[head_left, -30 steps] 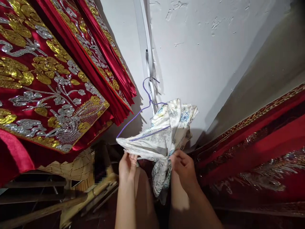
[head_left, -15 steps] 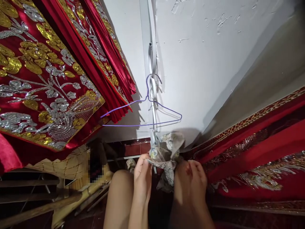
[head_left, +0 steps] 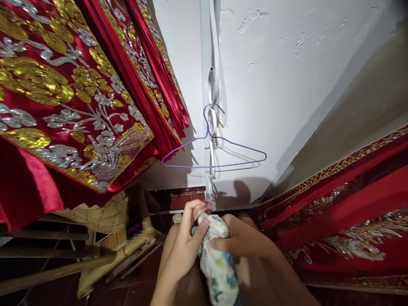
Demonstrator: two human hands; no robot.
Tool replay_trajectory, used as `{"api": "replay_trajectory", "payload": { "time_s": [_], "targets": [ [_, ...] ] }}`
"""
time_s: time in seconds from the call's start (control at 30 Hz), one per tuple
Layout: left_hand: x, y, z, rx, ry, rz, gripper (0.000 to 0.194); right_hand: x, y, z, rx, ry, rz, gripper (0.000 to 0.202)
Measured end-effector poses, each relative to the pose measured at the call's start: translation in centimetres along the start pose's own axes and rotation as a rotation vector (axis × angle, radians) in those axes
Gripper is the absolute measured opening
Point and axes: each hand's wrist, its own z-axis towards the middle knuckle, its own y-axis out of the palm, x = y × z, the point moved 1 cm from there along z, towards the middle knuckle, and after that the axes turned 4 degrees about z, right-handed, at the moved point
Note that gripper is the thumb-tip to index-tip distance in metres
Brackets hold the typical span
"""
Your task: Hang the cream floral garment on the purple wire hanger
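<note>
A white cloth with a blue, green and yellow floral print (head_left: 219, 272) is bunched up between both hands, low in the middle, over my knees. My left hand (head_left: 193, 233) is closed on its upper left part, with the thumb on top. From the right, my right hand (head_left: 237, 238) grips the cloth, its thumb lying across the front; its other fingers are mostly hidden. Above the hands, a purple wire hanger (head_left: 229, 165) with nothing on it hangs by its hook from a white metal stand (head_left: 215, 51) against the wall.
Red fabric with gold and silver sequins (head_left: 105, 106) hangs at the left. More red embroidered cloth (head_left: 350, 204) covers the right side. A bamboo chair (head_left: 105, 263) stands at the lower left. Behind the hanger is a white wall (head_left: 270, 97).
Both hands have come together on the cloth, which was loosely spread near my left hand and now hangs bunched nearer to me. The view has shifted, so the hanger appears farther right.
</note>
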Motion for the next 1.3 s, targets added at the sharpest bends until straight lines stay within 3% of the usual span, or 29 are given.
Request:
{"api": "replay_trajectory", "payload": {
  "time_s": [0.07,0.13,0.17,0.23,0.27,0.33,0.4,0.53,0.63,0.7,0.8,0.97,1.07,1.1,1.13,1.17,1.23,1.3],
  "targets": [
    [-0.3,-1.0,-0.3,-0.184,-0.079,0.163,0.036,-2.0,-1.1,0.4,0.098,-0.05,-0.083,0.017],
    [-0.9,-2.2,-0.5,-0.315,-0.131,0.419,0.034,-4.2,-3.0,0.4,0.296,-0.205,-0.161,0.01],
    [-1.4,-2.9,-0.5,-0.347,-0.143,0.536,0.034,-5.2,-4.2,0.4,0.44,-0.302,-0.195,0.005],
    [-2.4,-4.6,-0.4,-0.374,-0.139,0.685,0.037,-6.6,-6.9,0.5,0.726,-0.436,-0.236,0.022],
    [-2.8,-5.7,-0.2,-0.369,-0.12,0.725,0.038,-6.8,-8.1,0.7,0.815,-0.435,-0.222,0.035],
    [-3.4,-7.8,0.8,-0.328,-0.051,0.784,0.04,-6.1,-10.1,2.0,0.782,-0.329,-0.163,0.054],
    [-3.7,-9.9,2.2,-0.239,0.036,0.849,0.041,-4.3,-11.1,3.9,0.686,-0.241,-0.139,0.057],
    [-4.3,-12.4,5.7,-0.145,0.096,0.947,0.042,-0.7,-11.3,6.4,0.797,-0.248,-0.219,0.018],
    [-4.9,-13.3,7.7,-0.136,0.045,0.951,0.043,0.1,-11.4,5.9,0.798,-0.251,-0.242,0.012],
    [-4.6,-13.7,8.6,-0.086,0.041,0.913,0.042,-0.1,-11.5,4.8,0.791,-0.257,-0.25,0.015],
    [-2.7,-13.6,9.6,0.023,0.139,0.863,0.033,-0.6,-11.3,3.8,0.761,-0.265,-0.244,0.021],
    [2.1,-11.0,11.1,0.108,0.383,0.787,0.015,-0.4,-9.1,4.2,0.696,-0.315,-0.239,0.026],
    [3.6,-9.6,11.7,0.252,0.365,0.64,0.012,-0.4,-8.2,3.8,0.662,-0.35,-0.257,0.017],
    [3.7,-9.4,11.8,0.313,0.337,0.594,0.01,-0.5,-8.2,3.2,0.684,-0.37,-0.275,0.008],
    [3.7,-9.4,11.8,0.366,0.313,0.559,0.006,-0.6,-8.4,2.6,0.733,-0.396,-0.294,0.012],
    [3.6,-9.4,11.8,0.4,0.299,0.538,0.003,-0.8,-8.8,1.8,0.804,-0.427,-0.302,0.03],
    [3.3,-9.6,11.8,0.404,0.302,0.512,0.018,-1.1,-10.2,0.3,0.955,-0.479,-0.275,0.071],
    [3.0,-9.6,11.7,0.37,0.302,0.486,0.028,-1.5,-12.1,-0.7,1.061,-0.501,-0.239,0.093]
  ]
}}
